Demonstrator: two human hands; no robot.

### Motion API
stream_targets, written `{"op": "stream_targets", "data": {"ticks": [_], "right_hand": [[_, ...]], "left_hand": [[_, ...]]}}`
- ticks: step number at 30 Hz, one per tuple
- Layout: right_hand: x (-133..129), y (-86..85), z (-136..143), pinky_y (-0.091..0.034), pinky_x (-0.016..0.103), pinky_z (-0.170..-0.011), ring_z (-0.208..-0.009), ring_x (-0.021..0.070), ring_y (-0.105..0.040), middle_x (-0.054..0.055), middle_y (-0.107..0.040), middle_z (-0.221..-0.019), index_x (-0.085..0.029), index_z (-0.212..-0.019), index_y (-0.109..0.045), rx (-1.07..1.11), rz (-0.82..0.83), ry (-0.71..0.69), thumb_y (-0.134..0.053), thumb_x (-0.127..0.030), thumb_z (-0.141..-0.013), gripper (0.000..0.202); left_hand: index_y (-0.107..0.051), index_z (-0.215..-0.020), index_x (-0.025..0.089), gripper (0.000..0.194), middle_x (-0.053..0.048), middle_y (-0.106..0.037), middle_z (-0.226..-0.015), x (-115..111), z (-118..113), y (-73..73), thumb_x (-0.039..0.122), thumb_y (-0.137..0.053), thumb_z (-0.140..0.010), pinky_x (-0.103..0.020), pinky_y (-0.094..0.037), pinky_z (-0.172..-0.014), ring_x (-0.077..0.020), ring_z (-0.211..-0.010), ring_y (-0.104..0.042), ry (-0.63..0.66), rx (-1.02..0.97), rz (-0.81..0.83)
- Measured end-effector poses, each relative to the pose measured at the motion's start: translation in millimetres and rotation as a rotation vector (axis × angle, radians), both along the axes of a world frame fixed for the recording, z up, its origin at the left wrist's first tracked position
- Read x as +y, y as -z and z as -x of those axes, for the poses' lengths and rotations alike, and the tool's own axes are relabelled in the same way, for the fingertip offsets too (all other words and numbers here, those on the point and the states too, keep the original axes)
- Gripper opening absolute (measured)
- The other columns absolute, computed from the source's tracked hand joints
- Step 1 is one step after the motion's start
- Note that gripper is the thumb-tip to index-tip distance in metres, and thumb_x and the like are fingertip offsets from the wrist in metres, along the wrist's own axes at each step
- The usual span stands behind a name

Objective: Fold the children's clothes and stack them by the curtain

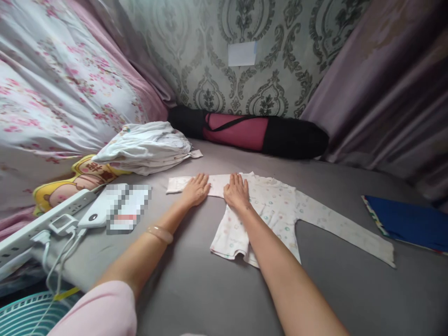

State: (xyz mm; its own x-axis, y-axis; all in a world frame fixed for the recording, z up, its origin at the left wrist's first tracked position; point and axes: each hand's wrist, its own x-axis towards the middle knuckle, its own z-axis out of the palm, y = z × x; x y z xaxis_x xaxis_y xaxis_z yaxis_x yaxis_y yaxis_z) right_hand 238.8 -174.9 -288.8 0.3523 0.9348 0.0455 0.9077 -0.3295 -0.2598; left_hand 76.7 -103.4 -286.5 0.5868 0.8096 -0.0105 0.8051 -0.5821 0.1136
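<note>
A small white shirt with a coloured print lies spread on the grey sheet, its long sleeves stretched out to both sides. My left hand rests flat on the left sleeve, near its cuff. Flat on the same sleeve, close to the shoulder, lies my right hand. The fingers of both hands are extended, and neither hand grips the cloth. My right forearm crosses over the shirt's body and hides part of it. The right sleeve lies untouched, slanting toward the lower right.
Piled white clothes and a yellow cushion lie at the left, near a power strip with cables and a white device. A black and red long bag lies along the wall. At the right is a blue folded item.
</note>
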Motion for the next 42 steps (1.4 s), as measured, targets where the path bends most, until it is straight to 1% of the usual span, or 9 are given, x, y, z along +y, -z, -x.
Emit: {"op": "stream_targets", "data": {"ticks": [7,10,13,17,20,23,28,36,42], "right_hand": [[-2.6,-2.4,-0.2,-0.002,0.042,-0.117,-0.145,0.0214,-0.012,0.009,-0.021,-0.158,-0.007,-0.15,-0.026,0.047,0.001,-0.008,-0.023,-0.029,-0.094,0.06],[-3.1,-10.5,-5.9,-0.002,0.042,-0.117,-0.146,0.0212,-0.01,0.009,-0.019,-0.158,-0.008,-0.15,-0.025,0.146,0.022,-0.053,-0.026,-0.033,-0.095,0.06],[-13.6,-23.5,-24.3,-0.013,0.035,-0.117,-0.145,0.0171,-0.016,0.008,-0.023,-0.157,-0.01,-0.15,-0.026,0.318,-0.031,-0.11,-0.029,-0.037,-0.096,0.059],[-66.9,-40.0,-65.3,-0.039,0.027,-0.103,-0.127,0.016,-0.048,0.008,-0.05,-0.141,-0.015,-0.139,-0.044,0.521,-0.231,-0.098,-0.039,-0.027,-0.092,0.048],[-133.9,-48.6,-93.6,-0.049,0.03,-0.088,-0.1,0.0187,-0.065,0.008,-0.069,-0.11,-0.017,-0.116,-0.061,0.627,-0.251,-0.069,-0.045,-0.03,-0.09,0.033],[-204.5,-54.4,-105.1,-0.051,0.028,-0.078,-0.081,0.0169,-0.067,0.003,-0.071,-0.087,-0.019,-0.097,-0.065,0.618,-0.2,-0.067,-0.049,-0.032,-0.088,0.023],[-285.3,-56.6,-88.7,-0.048,0.026,-0.067,-0.073,0.014,-0.061,0.002,-0.066,-0.089,-0.022,-0.091,-0.064,0.499,-0.077,-0.171,-0.056,-0.032,-0.086,0.014],[-311.8,-48.1,-77.9,-0.049,0.028,-0.082,-0.09,0.0148,-0.061,0.006,-0.062,-0.106,-0.022,-0.101,-0.061,0.309,-0.108,-0.356,-0.049,-0.024,-0.094,0.014],[-311.7,-38.6,-73.1,-0.05,0.035,-0.087,-0.101,0.0206,-0.06,0.01,-0.063,-0.114,-0.021,-0.115,-0.06,-0.058,-0.076,-0.45,-0.038,-0.01,-0.094,0.033]], "left_hand": [[-0.033,-0.144,0.005,0.053,-0.021,-0.03,-0.152,22.3,55.8,-4.5,0.033,-0.023,-0.101,-0.051,-0.017,-0.114,-0.032,-0.142,-0.024,-0.131,-0.002,-0.018],[-0.034,-0.14,0.002,0.052,-0.024,-0.03,-0.15,16.1,57.5,-6.9,0.033,-0.031,-0.099,-0.052,-0.017,-0.113,-0.0345,-0.14,-0.024,-0.101,-0.062,-0.164],[-0.043,-0.134,0.007,0.048,-0.022,-0.038,-0.145,-3.6,48.8,-14.7,0.035,-0.041,-0.095,-0.048,-0.024,-0.11,-0.0334,-0.134,-0.033,-0.086,-0.134,-0.338],[-0.061,-0.111,0.016,0.032,-0.012,-0.066,-0.107,-44.0,39.7,-30.3,0.036,-0.045,-0.092,-0.041,-0.041,-0.093,-0.0257,-0.102,-0.058,-0.054,-0.246,-0.15],[-0.064,-0.093,0.019,0.025,-0.003,-0.067,-0.079,-79.2,41.6,-40.9,0.037,-0.048,-0.09,-0.03,-0.045,-0.075,-0.0171,-0.075,-0.06,0.076,-0.331,0.179],[-0.064,-0.086,0.019,0.027,-0.001,-0.065,-0.078,-113.1,48.6,-48.7,0.041,-0.049,-0.09,-0.025,-0.043,-0.067,-0.0135,-0.069,-0.057,0.253,-0.4,0.351],[-0.063,-0.095,0.021,0.025,-0.004,-0.063,-0.098,-148.7,58.7,-48.8,0.044,-0.056,-0.088,-0.025,-0.047,-0.072,-0.015,-0.083,-0.059,0.459,-0.432,0.392],[-0.066,-0.104,0.023,0.027,-0.008,-0.063,-0.113,-149.7,62.1,-34.4,0.037,-0.044,-0.096,-0.032,-0.05,-0.088,-0.0192,-0.099,-0.06,0.62,-0.343,0.227],[-0.059,-0.123,0.025,0.036,-0.008,-0.064,-0.117,-152.2,63.2,-36.0,0.028,-0.032,-0.1,-0.033,-0.05,-0.087,-0.0203,-0.103,-0.059,0.751,-0.186,0.063]]}}
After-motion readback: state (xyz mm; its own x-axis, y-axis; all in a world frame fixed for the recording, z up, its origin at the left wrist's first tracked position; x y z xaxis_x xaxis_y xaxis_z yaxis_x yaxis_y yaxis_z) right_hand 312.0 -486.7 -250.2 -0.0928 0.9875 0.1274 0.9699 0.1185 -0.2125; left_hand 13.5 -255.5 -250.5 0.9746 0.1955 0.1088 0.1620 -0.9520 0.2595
